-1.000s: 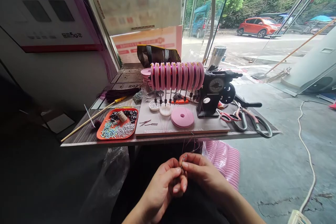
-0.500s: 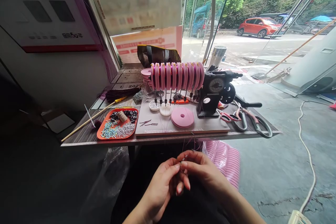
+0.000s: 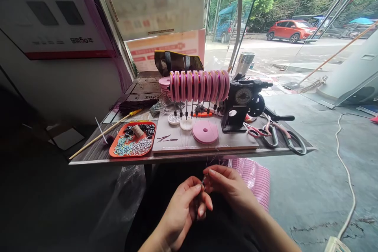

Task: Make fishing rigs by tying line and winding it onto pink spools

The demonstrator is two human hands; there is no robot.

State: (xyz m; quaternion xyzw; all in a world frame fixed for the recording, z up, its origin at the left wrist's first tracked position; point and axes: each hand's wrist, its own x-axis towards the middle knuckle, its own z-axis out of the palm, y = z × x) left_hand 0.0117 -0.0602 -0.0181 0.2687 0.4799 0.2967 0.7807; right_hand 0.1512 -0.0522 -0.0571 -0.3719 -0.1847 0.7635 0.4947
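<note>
Shows one long, dark wood-grain table [image 3: 96,153], bearing one flat whitish board [image 3: 230,142] and one black metal winder [image 3: 243,95] with a row of pink rings [image 3: 189,90]. Below the near edge, brings two bare hands close together: the left hand [image 3: 184,202] half curled, pinching with thumb and index finger; the right hand [image 3: 228,183] loosely bent, with thumb and index tips nearly met just above, gripping too finely to tell what. On top, has one orange square tray [image 3: 112,150] holding three piles of beads [image 3: 141,146], black, blue-green and silver, plus one flat pink disc [image 3: 199,136] and two small white round dishes [image 3: 186,128]. In the left pinch, holds one tiny greyish bead-like piece [image 3: 203,182].
</note>
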